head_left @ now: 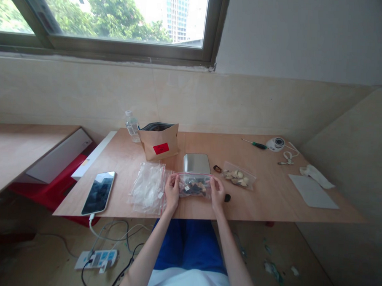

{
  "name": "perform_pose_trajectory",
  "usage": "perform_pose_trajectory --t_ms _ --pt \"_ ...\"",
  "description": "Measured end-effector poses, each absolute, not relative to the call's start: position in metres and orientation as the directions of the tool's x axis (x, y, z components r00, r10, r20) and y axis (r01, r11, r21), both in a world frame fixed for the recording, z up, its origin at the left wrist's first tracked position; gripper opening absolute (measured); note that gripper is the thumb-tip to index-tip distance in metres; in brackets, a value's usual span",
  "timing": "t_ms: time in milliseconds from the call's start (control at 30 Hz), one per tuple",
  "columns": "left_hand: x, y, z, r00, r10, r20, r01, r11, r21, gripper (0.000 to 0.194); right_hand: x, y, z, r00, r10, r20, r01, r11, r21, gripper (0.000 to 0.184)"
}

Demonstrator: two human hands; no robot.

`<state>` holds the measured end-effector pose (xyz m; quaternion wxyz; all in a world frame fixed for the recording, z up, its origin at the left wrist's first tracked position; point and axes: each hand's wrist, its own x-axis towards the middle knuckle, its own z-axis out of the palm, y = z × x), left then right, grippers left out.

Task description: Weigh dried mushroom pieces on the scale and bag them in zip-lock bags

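Note:
Between my two hands is a clear zip bag (193,186) with a red seal strip and dark and tan pieces inside. My left hand (172,190) pinches its upper left corner. At the upper right corner my right hand (217,192) grips it the same way. Just behind the bag sits a flat scale with a silver top (197,163). Left of my left hand lies a stack of empty clear zip bags (148,188). To the right is another zip bag (239,177) of pale pieces. A small dark piece (227,198) rests beside my right hand.
A brown paper pouch (159,142) with a red label stands open at the back, beside a plastic bottle (132,127). A phone (99,193) on a cable lies left. Rightward are a screwdriver (259,145), a white camera (275,143) and a white sheet (313,192).

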<state>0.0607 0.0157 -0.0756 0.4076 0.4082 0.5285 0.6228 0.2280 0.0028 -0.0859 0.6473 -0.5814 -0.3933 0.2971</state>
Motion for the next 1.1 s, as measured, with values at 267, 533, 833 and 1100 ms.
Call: perform_pose_trajectory --t_ms 267,533,833,1100 --pt "0.061 0.015 -0.072 -0.291 0.947 0.133 0.004 -0.138 0.99 0.028 0.231 0.004 -0.089 0.539 0.816 0.21 0.089 0.192 -0.977 0.032" --pt "0.062 0.012 -0.071 -0.312 0.943 0.114 0.021 -0.114 0.993 0.028 0.232 0.004 -0.092 0.53 0.816 0.231 0.127 0.193 -0.973 0.032" --pt "0.062 0.011 -0.067 -0.254 0.96 0.115 0.008 -0.117 0.993 0.027 0.229 0.002 -0.086 0.507 0.848 0.153 0.032 0.159 -0.987 0.034" --pt "0.063 0.011 -0.065 -0.215 0.969 0.125 -0.005 -0.129 0.992 0.025 0.231 0.005 -0.09 0.533 0.827 0.18 0.072 0.167 -0.983 0.033"
